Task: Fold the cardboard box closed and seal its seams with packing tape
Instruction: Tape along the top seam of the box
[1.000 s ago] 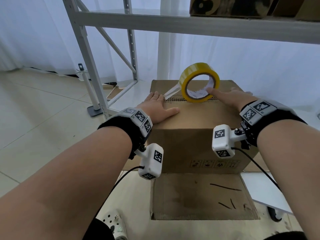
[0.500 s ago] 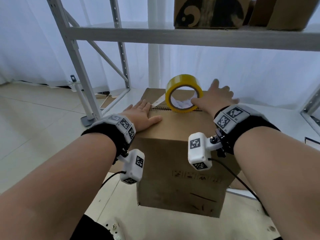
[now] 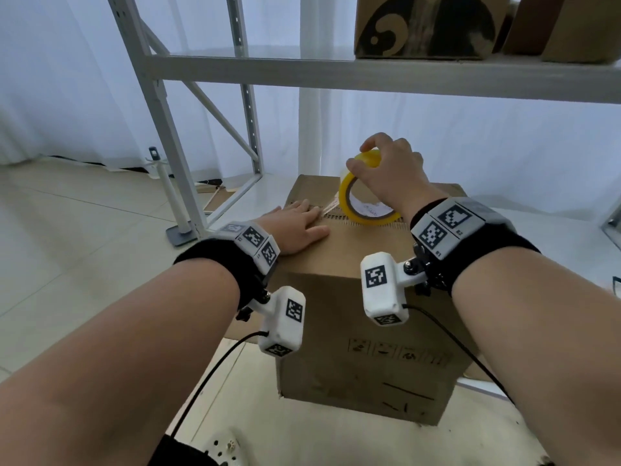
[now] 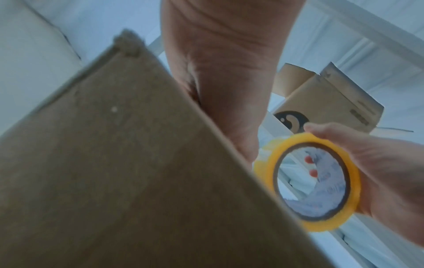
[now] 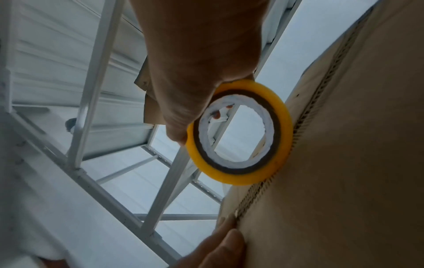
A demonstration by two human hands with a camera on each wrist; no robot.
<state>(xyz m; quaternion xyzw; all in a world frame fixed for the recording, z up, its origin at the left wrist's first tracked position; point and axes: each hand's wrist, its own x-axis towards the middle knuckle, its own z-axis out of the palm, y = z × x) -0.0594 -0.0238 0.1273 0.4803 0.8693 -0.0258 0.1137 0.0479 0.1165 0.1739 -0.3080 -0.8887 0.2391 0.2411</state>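
- Nearest in head view: both forearms reaching forward over the cardboard box (image 3: 363, 348), which stands on the floor (image 3: 67, 250) in front of a metal rack (image 3: 188, 153).
- Box: top flaps are folded down, and the seam (image 3: 369, 219) runs left to right across the top, its corrugated flap edge showing.
- Left hand (image 3: 295, 227): flat, fingers straight, pressing on the box top near its left edge. Fingertips lie at the seam where a clear strip of tape (image 3: 331, 206) begins. It grips nothing.
- Right hand (image 3: 389, 173): fingers and thumb curled over the top of the yellow tape roll (image 3: 364, 196), holding it upright with its lower rim on the seam, about mid-length.
- Judgement, box: stiff but hollow and probably light, so it may slide or dent under a hard push. Press near edges and flap ends.
- Judgement, roll: rigid ring, best held by the outer rim or through the core. The strip is thin, sticky and prone to wrinkle or fold on itself, so keep it taut and low.
- Left wrist view only: the box's side wall and corner from below, and the label inside the roll's core (image 4: 314, 183).
- Right wrist view only: roll rim touching the seam (image 5: 286, 145), and the left fingertips (image 5: 229, 241) on that same line.
- Far: more boxes (image 3: 423, 25) on the rack shelf.
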